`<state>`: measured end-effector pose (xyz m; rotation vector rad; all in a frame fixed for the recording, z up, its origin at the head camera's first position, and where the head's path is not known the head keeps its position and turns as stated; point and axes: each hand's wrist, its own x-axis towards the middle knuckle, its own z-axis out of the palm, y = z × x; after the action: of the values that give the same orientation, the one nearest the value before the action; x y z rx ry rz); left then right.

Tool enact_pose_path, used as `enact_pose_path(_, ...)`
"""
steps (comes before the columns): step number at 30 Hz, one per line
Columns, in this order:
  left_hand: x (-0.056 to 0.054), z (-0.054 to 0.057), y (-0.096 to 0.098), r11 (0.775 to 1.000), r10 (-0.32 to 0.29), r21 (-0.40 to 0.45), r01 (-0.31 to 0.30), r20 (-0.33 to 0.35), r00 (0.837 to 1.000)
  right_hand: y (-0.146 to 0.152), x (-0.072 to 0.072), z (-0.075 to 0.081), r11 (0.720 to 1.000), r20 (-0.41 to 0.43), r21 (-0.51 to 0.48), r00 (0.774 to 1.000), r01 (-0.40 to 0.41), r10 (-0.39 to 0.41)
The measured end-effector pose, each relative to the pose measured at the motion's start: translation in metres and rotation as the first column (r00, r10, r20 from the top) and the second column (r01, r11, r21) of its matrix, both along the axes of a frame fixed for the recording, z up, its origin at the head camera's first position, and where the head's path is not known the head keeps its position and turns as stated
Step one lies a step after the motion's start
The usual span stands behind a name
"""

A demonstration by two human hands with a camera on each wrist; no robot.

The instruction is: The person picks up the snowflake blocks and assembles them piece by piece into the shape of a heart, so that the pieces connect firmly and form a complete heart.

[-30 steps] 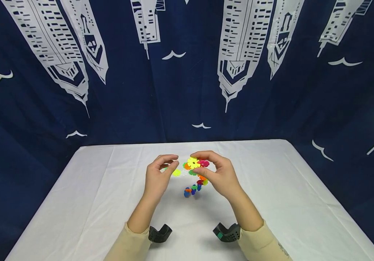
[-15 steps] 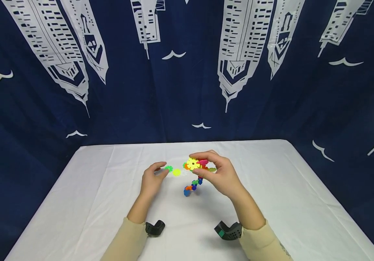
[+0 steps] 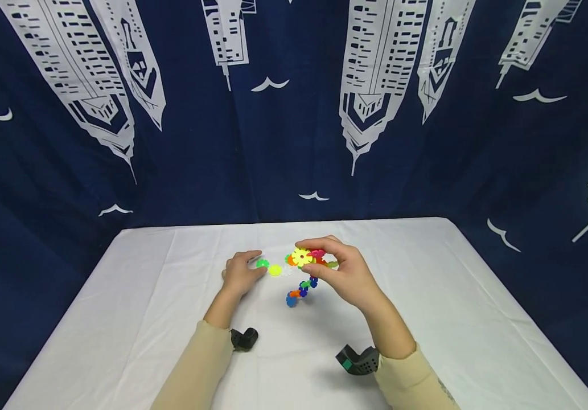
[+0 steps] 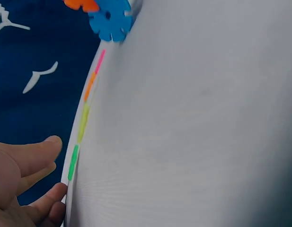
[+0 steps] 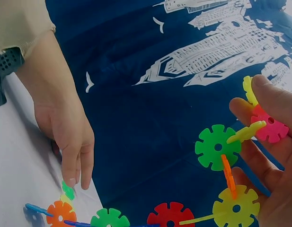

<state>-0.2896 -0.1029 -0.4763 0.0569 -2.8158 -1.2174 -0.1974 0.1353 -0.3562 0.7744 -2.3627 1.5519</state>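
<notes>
My right hand (image 3: 347,276) pinches a yellow notched flower disc (image 3: 301,256) between thumb and index finger. From it hangs a chain of linked discs: a pink disc (image 5: 271,125), a green disc (image 5: 218,147), a red disc (image 5: 171,216) and more, ending in a blue disc (image 4: 110,21). My left hand (image 3: 237,276) is low over the table, fingers loosely bent and apart, beside a loose green disc (image 3: 262,263). In the left wrist view its fingertips are close to that disc but nothing is between them.
Loose discs lie flat in a row on the white-covered table (image 3: 145,319), including a yellow disc (image 3: 275,270) and an orange disc (image 4: 90,86). A dark blue printed curtain (image 3: 196,171) stands behind the table's far edge.
My left hand has moved left and down, from near the right hand to beside the loose green disc. The right hand keeps its place, holding the chain, which has shifted slightly.
</notes>
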Motion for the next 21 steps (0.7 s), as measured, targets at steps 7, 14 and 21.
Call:
enact_pose_path(7,-0.0046,0.0027,-0.0018,0.992,-0.030,-0.123,0.032,0.019,0.999,-0.0004,-0.0003,0.0000,1.000,0.016,0.006,1.000,0.013,-0.013)
enact_pose_path(14,-0.0019,0.0023,-0.0037,0.996,-0.012,-0.086,0.010,-0.024,1.000,-0.0011,-0.0004,0.0001,1.000,0.013,0.008,1.000,0.018,-0.018)
enact_pose_path(21,-0.0007,-0.0032,-0.0075,0.999,0.021,0.036,-0.019,-0.077,0.997,0.0000,0.0006,-0.0009,1.000,0.009,0.000,1.000,0.011,-0.011)
